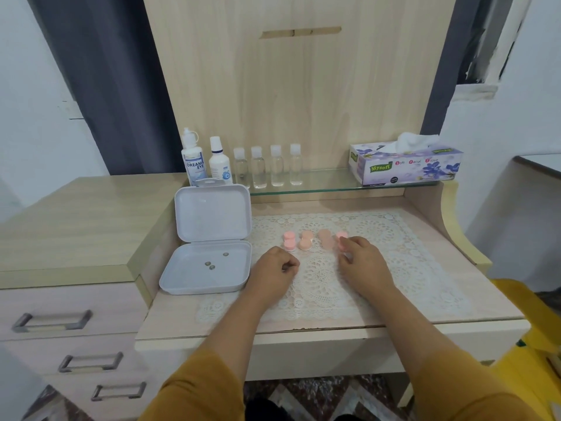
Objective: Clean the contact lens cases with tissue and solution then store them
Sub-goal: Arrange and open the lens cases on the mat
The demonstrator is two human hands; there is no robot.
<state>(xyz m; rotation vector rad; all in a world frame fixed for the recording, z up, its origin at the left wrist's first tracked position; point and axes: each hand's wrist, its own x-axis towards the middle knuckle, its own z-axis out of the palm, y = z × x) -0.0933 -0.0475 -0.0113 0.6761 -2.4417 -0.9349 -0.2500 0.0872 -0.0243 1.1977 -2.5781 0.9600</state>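
Four cases [314, 240], pink and peach double-cup, in a row mid-table [425, 238] on a lace mat [409, 253]. Left hand [273, 270] rests near them, fingers curled, holding nothing. Right hand [361, 262] touches the rightmost case; grip unclear.

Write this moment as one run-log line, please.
left hand: curled, empty, on lace mat | right hand: touching rightmost lens case | storage box: open

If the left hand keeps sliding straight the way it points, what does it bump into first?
Probably the leftmost pink case. The left hand lies curled on the lace mat, pointing up and slightly right, and that case sits just beyond its knuckles.
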